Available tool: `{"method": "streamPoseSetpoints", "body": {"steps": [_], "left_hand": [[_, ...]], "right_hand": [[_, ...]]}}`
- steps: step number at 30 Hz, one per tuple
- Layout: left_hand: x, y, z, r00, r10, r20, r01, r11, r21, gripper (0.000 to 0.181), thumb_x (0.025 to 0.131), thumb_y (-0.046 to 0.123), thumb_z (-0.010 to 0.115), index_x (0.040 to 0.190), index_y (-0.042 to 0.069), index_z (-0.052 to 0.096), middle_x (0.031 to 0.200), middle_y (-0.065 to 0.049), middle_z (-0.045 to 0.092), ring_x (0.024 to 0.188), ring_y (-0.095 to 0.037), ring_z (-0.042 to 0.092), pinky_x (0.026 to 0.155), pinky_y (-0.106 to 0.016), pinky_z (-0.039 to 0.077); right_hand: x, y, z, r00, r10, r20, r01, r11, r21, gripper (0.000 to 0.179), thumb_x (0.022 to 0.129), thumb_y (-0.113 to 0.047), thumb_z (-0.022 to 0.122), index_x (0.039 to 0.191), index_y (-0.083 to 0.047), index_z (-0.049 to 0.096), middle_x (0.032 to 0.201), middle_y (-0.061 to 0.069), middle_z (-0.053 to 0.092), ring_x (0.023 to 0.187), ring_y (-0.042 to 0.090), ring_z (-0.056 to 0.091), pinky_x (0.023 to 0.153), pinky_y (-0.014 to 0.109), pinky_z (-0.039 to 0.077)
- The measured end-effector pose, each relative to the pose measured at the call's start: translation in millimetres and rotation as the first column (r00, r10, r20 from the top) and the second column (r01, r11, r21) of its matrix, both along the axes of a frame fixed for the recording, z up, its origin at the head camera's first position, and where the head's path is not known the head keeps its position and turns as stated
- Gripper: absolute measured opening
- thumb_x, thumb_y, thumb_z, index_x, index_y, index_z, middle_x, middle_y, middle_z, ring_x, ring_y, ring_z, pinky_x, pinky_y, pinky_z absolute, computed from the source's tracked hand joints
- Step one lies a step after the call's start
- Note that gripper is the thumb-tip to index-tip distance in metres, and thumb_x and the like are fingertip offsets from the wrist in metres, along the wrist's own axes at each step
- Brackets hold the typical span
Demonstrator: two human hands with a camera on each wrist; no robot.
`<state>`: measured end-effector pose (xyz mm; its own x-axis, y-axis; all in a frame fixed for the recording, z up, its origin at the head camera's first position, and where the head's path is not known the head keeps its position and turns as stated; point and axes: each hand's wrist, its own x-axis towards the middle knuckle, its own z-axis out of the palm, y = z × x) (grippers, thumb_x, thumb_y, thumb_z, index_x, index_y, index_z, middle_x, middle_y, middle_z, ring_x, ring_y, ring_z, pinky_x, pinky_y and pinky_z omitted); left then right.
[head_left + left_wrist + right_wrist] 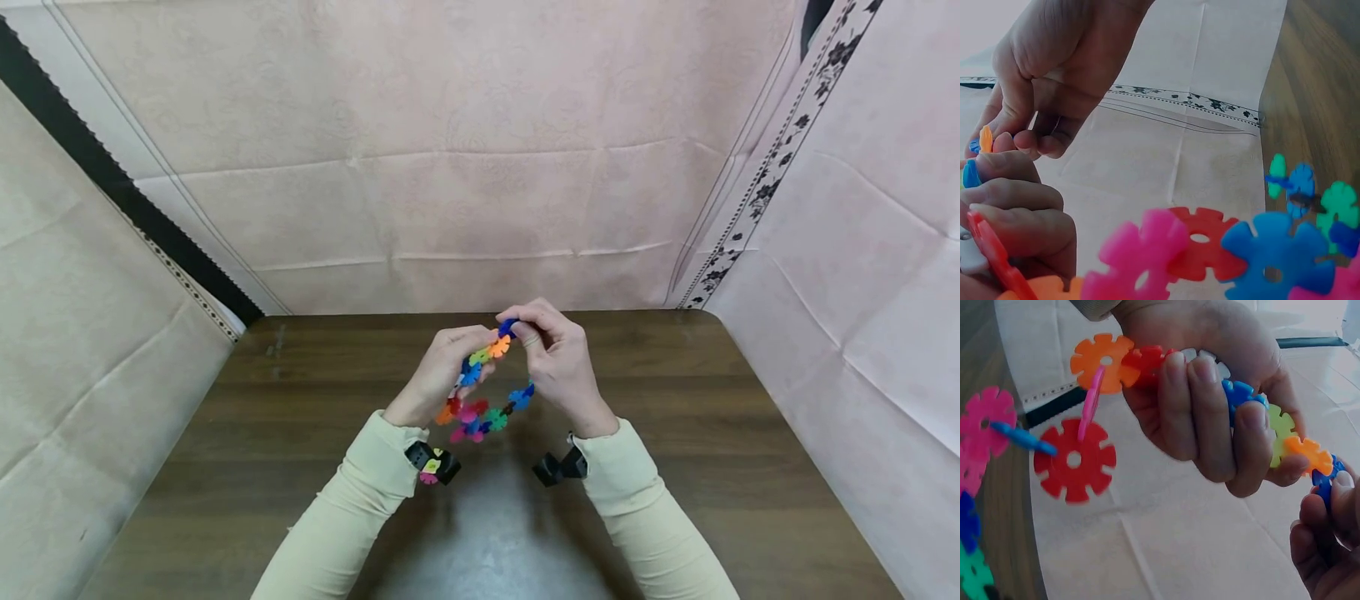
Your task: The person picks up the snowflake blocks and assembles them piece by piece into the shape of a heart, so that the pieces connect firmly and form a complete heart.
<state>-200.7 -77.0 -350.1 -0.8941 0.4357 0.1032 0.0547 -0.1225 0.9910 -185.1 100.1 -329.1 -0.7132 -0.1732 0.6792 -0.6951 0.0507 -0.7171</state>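
Observation:
A chain of colourful slotted plastic flower discs hangs in a loop between the hands, above the table. My left hand (438, 375) grips its left side, the fingers curled round a white, a blue (1240, 400) and a yellow-green disc (1282, 428). Past those fingers come an orange disc (1310, 453) and a dark blue disc (506, 327). My right hand (558, 358) pinches the dark blue disc between thumb and fingers. Lower in the loop hang red (1060, 481), pink (1122, 253), blue (1275, 240) and green discs (497, 419). Part of the loop passes close beside the right palm in the head view.
The brown wooden table (300, 500) lies under both arms. Pale patterned cloth (465, 208) hangs behind it and at both sides. Black wrist cameras (550, 469) sit at the cuffs, with a small pink piece (428, 478) at the left one.

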Motion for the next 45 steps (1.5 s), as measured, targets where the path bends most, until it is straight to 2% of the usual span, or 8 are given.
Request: {"method": "streamPoseSetpoints", "body": {"steps": [5, 11, 15, 21, 26, 32, 39, 45], "left_hand": [[0.3, -1.5, -0.3, 1.0, 0.009, 0.024, -0.009, 1.0, 0.016, 0.038, 0.1, 0.035, 0.051, 0.099, -0.002, 0.061, 0.063, -0.007, 0.053, 0.039, -0.016, 0.041, 0.038, -0.022, 0.038], [-0.3, -1.9, -1.2, 0.999, -0.002, 0.035, 0.0, 0.999, 0.047, 0.035, 0.101, 0.035, 0.049, 0.095, 0.003, 0.062, 0.063, -0.005, 0.053, 0.041, -0.015, 0.041, 0.038, -0.02, 0.038], [-0.5, -2.1, -2.6, 0.999, -0.021, 0.038, 0.019, 0.998, 0.062, 0.038, 0.102, 0.039, 0.047, 0.094, 0.004, 0.06, 0.064, -0.005, 0.054, 0.041, -0.013, 0.043, 0.039, -0.02, 0.04], [-2.3, -2.1, -3.6, 0.998, -0.061, 0.012, 0.06, 0.998, 0.025, 0.054, 0.1, 0.056, 0.04, 0.095, 0.004, 0.053, 0.063, -0.008, 0.056, 0.04, -0.017, 0.043, 0.037, -0.024, 0.038], [-3.6, -3.7, -4.2, 0.998, -0.057, 0.021, 0.057, 0.998, 0.012, 0.061, 0.099, 0.058, 0.039, 0.093, -0.001, 0.053, 0.062, -0.008, 0.056, 0.039, -0.017, 0.044, 0.035, -0.026, 0.038], [-4.2, -5.5, -3.5, 0.997, -0.065, 0.047, 0.064, 0.998, 0.028, 0.062, 0.099, 0.058, 0.039, 0.094, -0.002, 0.056, 0.064, -0.008, 0.059, 0.04, -0.018, 0.045, 0.037, -0.025, 0.038], [-4.1, -4.7, -2.0, 0.993, -0.096, 0.072, 0.091, 0.993, 0.075, 0.055, 0.1, 0.055, 0.041, 0.093, 0.002, 0.057, 0.061, -0.006, 0.057, 0.038, -0.015, 0.046, 0.036, -0.023, 0.039], [-5.1, -5.7, -1.4, 0.994, -0.07, 0.08, 0.062, 0.994, 0.092, 0.052, 0.099, 0.054, 0.042, 0.096, 0.005, 0.059, 0.06, -0.004, 0.056, 0.038, -0.014, 0.047, 0.037, -0.023, 0.039]], "right_hand": [[1.6, -4.0, -1.1, 1.0, -0.03, -0.004, 0.03, 0.999, -0.039, 0.015, 0.092, 0.01, 0.056, 0.1, 0.008, 0.068, 0.081, 0.018, 0.056, 0.069, 0.028, 0.055, 0.063, 0.019, 0.05], [1.6, -4.7, -1.9, 0.999, 0.003, 0.044, -0.001, 0.999, -0.04, 0.018, 0.093, 0.008, 0.056, 0.107, 0.009, 0.067, 0.083, 0.02, 0.055, 0.071, 0.036, 0.055, 0.059, 0.019, 0.048], [2.4, -3.3, 1.5, 0.997, 0.007, 0.08, -0.007, 1.0, 0.008, 0.023, 0.095, 0.006, 0.055, 0.116, 0.007, 0.066, 0.09, 0.019, 0.055, 0.075, 0.028, 0.051, 0.059, 0.02, 0.041], [4.4, -5.4, 4.1, 0.994, -0.047, 0.095, 0.034, 0.991, 0.131, 0.032, 0.097, 0.002, 0.053, 0.128, 0.005, 0.059, 0.094, 0.014, 0.047, 0.072, 0.017, 0.038, 0.057, 0.025, 0.031], [4.4, -7.2, 3.2, 0.995, -0.086, 0.045, 0.079, 0.988, 0.134, 0.029, 0.094, 0.005, 0.057, 0.123, 0.006, 0.063, 0.095, 0.016, 0.054, 0.075, 0.02, 0.047, 0.061, 0.023, 0.039], [5.7, -10.2, 4.1, 0.988, -0.15, 0.046, 0.142, 0.98, 0.143, 0.023, 0.092, 0.003, 0.062, 0.114, 0.004, 0.068, 0.103, 0.017, 0.053, 0.086, 0.027, 0.052, 0.074, 0.032, 0.045], [5.9, -11.7, 2.1, 0.989, -0.148, 0.02, 0.143, 0.977, 0.156, 0.025, 0.091, 0.002, 0.064, 0.115, 0.005, 0.068, 0.102, 0.018, 0.052, 0.089, 0.029, 0.05, 0.075, 0.029, 0.043], [5.8, -13.4, 3.0, 0.991, -0.134, -0.001, 0.132, 0.977, 0.168, 0.031, 0.09, 0.003, 0.064, 0.121, 0.006, 0.064, 0.102, 0.021, 0.052, 0.09, 0.033, 0.051, 0.077, 0.034, 0.045]]}}
